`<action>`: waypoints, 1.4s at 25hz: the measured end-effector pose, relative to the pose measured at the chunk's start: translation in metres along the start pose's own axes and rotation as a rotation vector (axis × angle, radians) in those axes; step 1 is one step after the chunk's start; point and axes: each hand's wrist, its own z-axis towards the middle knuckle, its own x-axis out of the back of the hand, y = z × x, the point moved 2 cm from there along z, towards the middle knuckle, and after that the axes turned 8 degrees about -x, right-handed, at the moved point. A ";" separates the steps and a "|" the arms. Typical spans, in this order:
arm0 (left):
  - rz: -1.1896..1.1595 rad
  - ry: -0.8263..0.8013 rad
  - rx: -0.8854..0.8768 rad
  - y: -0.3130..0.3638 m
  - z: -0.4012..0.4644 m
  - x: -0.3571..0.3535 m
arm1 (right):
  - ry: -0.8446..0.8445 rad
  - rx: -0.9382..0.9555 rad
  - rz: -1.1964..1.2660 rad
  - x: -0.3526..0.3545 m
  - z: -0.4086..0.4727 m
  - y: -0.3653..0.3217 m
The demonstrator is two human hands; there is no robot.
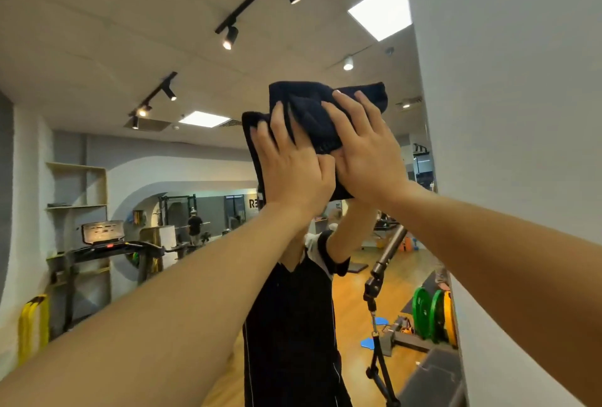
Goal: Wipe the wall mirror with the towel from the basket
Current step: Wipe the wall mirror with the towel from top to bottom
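Towel: dark towel point(312, 120) is lying high on the wall mirror point(163, 178), under your palms.
Hands: your left hand point(293, 168) and right hand point(365, 152) are pressing it with straight, spread fingers.
Edges: mirror's right edge is meeting the white wall point(505, 113) beside your right forearm.
Room: glass is lying uncovered leftward and below.

Only the white letters "RE" read, on a dark wall sign point(252, 203) reflected in the mirror point(97, 146).
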 end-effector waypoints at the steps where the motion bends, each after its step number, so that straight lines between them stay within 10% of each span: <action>1: 0.006 0.014 -0.009 0.011 0.009 -0.004 | 0.021 -0.011 0.003 0.003 0.005 0.012; 19: -0.070 -0.105 -0.208 0.102 -0.120 -0.058 | -0.055 -0.208 -0.080 0.041 -0.168 0.074; 35: -0.061 -0.226 -0.218 -0.053 -0.183 0.003 | -0.253 -0.322 -0.150 -0.006 -0.178 -0.097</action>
